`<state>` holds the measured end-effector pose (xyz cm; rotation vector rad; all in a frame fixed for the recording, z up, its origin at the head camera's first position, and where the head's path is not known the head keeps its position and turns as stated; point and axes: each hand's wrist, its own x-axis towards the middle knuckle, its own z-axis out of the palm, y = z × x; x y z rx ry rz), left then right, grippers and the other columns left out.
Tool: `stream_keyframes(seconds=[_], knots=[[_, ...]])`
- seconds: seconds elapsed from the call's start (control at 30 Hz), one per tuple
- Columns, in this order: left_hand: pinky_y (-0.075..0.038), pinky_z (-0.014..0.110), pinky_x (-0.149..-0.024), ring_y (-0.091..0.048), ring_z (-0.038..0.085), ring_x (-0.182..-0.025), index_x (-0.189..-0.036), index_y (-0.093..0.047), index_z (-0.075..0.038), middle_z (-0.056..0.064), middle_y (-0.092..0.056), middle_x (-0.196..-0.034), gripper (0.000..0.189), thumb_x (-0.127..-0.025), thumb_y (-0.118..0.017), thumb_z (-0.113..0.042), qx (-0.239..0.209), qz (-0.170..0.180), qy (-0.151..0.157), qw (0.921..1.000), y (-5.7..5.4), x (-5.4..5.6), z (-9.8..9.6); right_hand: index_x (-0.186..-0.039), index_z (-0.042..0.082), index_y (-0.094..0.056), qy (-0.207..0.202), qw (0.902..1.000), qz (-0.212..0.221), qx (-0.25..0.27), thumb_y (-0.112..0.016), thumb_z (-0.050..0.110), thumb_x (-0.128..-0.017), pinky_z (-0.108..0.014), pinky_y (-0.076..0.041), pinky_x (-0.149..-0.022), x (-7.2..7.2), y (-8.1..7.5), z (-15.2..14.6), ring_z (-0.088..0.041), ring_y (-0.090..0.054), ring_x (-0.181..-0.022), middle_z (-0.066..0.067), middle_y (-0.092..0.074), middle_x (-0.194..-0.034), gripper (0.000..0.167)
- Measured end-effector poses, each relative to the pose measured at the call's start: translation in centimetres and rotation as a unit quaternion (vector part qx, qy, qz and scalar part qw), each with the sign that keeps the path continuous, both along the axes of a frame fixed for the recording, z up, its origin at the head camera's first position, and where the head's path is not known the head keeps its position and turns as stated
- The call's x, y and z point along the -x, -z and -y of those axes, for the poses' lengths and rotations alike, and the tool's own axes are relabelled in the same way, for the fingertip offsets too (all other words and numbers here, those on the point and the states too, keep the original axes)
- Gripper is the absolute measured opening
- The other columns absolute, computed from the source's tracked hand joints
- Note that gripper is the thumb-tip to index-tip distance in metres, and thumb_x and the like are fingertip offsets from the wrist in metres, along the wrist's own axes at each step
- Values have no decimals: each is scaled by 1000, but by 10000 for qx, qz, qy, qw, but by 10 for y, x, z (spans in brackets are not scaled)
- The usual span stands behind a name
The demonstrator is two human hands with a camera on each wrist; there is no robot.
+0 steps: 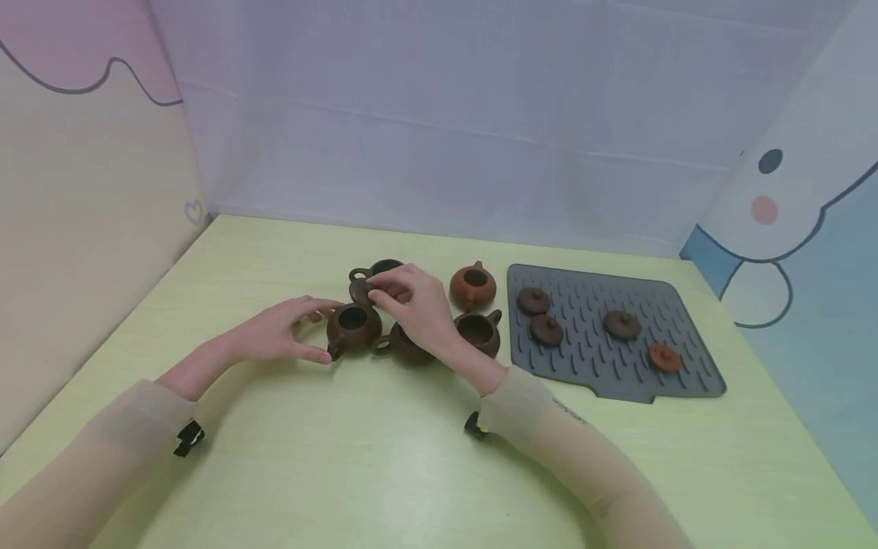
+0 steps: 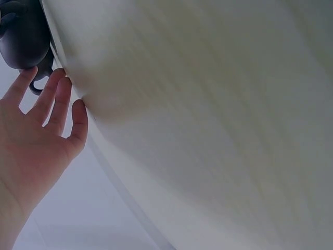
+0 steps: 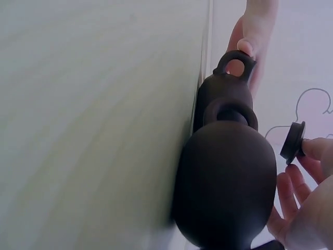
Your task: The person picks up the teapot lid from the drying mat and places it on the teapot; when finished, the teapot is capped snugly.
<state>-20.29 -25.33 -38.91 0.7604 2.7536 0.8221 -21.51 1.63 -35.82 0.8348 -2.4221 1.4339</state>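
My right hand [image 1: 414, 301] pinches a dark brown teapot lid [image 1: 360, 292] by its knob. In the right wrist view the lid [image 3: 293, 141] is tilted on edge in the air, apart from the pots. My left hand [image 1: 277, 329] lies beside a lidless dark teapot [image 1: 355, 330], thumb at its handle and fingertips at its far side. The left wrist view shows these fingers [image 2: 49, 101] fairly straight. Behind the lid stands another uncovered dark teapot [image 1: 387, 266]. Beneath my right hand is a dark teapot [image 1: 411, 347], its top hidden. Another dark teapot [image 1: 487, 335] stands uncovered beside my right wrist.
An uncovered reddish-brown teapot [image 1: 473, 286] stands behind the dark ones. On the right, a grey ridged mat [image 1: 583, 366] bears dark lids, among them one lid [image 1: 622, 325] near its middle, and a reddish lid [image 1: 664, 357]. Fabric walls [image 1: 446, 137] enclose the table.
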Motion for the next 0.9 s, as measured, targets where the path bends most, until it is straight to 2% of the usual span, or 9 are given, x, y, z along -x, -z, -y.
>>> stream_keyframes(seconds=[0.17,0.5,0.6,0.73,0.9], knots=[[-43,57,-103,-55,31,-123,-148,-44,-20,7,-58,-137,87,-76,-80,-53,44,31,-58,10000,-1,-2,0,-109,16,-76,-33,9986,68,-526,-72,22,-91,-17,-49,-69,0,-1,9,-10,-66,-83,-1,-69,-105,19],[-45,55,-101,-56,29,-120,-147,-45,-19,5,-60,-132,85,-77,-80,-51,83,-76,-4,9999,-3,-2,-1,-110,19,-76,-164,9902,246,-1363,-72,25,-91,-25,-54,-84,-2,-1,17,-12,-67,-96,0,-68,-106,20],[-45,56,-101,-56,29,-121,-147,-45,-19,6,-60,-133,85,-76,-80,-51,90,-63,-30,9999,-3,-3,-1,-109,20,-76,-133,9873,233,-1568,-71,26,-91,-26,-55,-84,-1,0,19,-13,-67,-97,2,-68,-105,19],[-44,57,-102,-56,31,-121,-147,-45,-18,7,-60,-134,86,-76,-81,-51,93,-43,-42,9999,-3,-3,0,-109,21,-76,-106,9819,187,-1882,-71,27,-92,-27,-55,-82,-1,1,21,-13,-67,-97,3,-69,-105,19],[-44,57,-101,-56,30,-121,-148,-44,-21,7,-59,-135,86,-76,-81,-52,86,-44,-41,9999,-3,-2,0,-111,22,-76,-146,9706,-21,-2403,-69,28,-93,-26,-55,-81,0,0,23,-13,-67,-97,4,-70,-106,20]])
